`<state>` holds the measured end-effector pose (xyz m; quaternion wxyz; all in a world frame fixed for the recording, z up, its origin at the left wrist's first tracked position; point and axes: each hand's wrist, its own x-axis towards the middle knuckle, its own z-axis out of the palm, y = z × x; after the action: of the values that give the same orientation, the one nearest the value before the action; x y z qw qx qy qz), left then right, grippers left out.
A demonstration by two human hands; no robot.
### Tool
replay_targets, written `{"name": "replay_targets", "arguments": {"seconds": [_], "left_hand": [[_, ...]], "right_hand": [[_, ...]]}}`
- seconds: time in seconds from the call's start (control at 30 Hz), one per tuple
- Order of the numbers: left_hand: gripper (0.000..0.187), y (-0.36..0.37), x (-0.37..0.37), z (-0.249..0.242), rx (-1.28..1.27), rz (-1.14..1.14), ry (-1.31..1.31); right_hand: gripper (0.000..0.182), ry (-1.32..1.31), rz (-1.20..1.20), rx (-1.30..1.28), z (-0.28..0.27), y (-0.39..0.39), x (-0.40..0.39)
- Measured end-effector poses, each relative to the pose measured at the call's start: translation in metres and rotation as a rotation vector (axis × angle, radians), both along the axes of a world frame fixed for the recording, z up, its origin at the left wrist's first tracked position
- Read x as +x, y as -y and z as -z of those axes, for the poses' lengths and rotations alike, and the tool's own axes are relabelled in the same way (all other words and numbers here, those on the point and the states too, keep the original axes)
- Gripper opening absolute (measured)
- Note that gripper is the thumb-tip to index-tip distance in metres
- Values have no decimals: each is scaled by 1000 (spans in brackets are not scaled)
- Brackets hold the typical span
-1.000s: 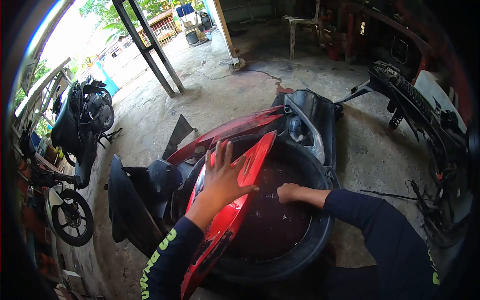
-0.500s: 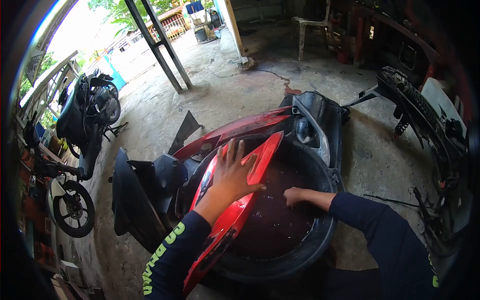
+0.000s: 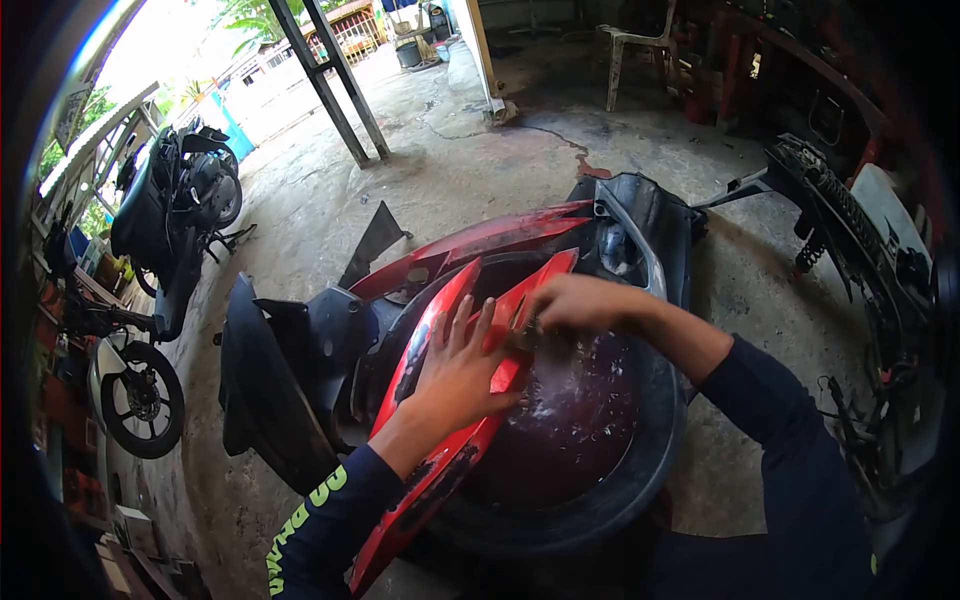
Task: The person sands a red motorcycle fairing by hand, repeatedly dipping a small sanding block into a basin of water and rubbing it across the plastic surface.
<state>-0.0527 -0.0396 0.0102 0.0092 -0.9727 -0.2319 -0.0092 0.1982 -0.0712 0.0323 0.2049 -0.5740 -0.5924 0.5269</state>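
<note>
A long red motorcycle body panel (image 3: 425,492), with dark worn patches, leans slantwise across a round black tub (image 3: 652,462). Dark reddish water (image 3: 565,455) stands in the tub, its surface rippled and splashed. My left hand (image 3: 452,385) lies on the panel, fingers spread and thumb reaching past its right edge. My right hand (image 3: 580,305) is closed and slightly blurred at the panel's upper right part, above the water. Whatever its fingers hold is hidden.
Another red panel (image 3: 470,245) lies behind the tub. Black fairing pieces (image 3: 290,380) flank it on the left, more dark plastic (image 3: 640,220) behind right. A motorcycle (image 3: 170,240) is at left, a stripped frame (image 3: 850,230) at right. A chair (image 3: 640,45) stands farther back.
My right hand has risen from the water to the panel's upper part. The water is now more disturbed. My left hand stays on the panel, which has shifted slightly.
</note>
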Motion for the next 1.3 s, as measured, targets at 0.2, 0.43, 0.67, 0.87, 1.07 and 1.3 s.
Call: {"name": "replay_targets", "arguments": {"seconds": [0.2, 0.43, 0.67, 0.87, 1.07, 1.3], "left_hand": [[100, -3, 23, -11, -115, -63, -61], [99, -5, 14, -4, -19, -31, -34], [131, 23, -41, -35, -190, -532, 18], [152, 6, -61, -25, -352, -615, 1], [146, 1, -63, -25, -421, -587, 24], [149, 4, -59, -29, -437, -602, 22]], "right_hand": [[33, 229, -110, 631, -56, -25, -53], [33, 205, -7, 703, -37, -29, -45], [28, 352, 147, 992, 58, -12, -15], [32, 395, -142, 1383, 101, 22, -24], [34, 527, 38, 1233, 107, 1, -16], [31, 707, 9, 1271, 107, -21, 15]]}}
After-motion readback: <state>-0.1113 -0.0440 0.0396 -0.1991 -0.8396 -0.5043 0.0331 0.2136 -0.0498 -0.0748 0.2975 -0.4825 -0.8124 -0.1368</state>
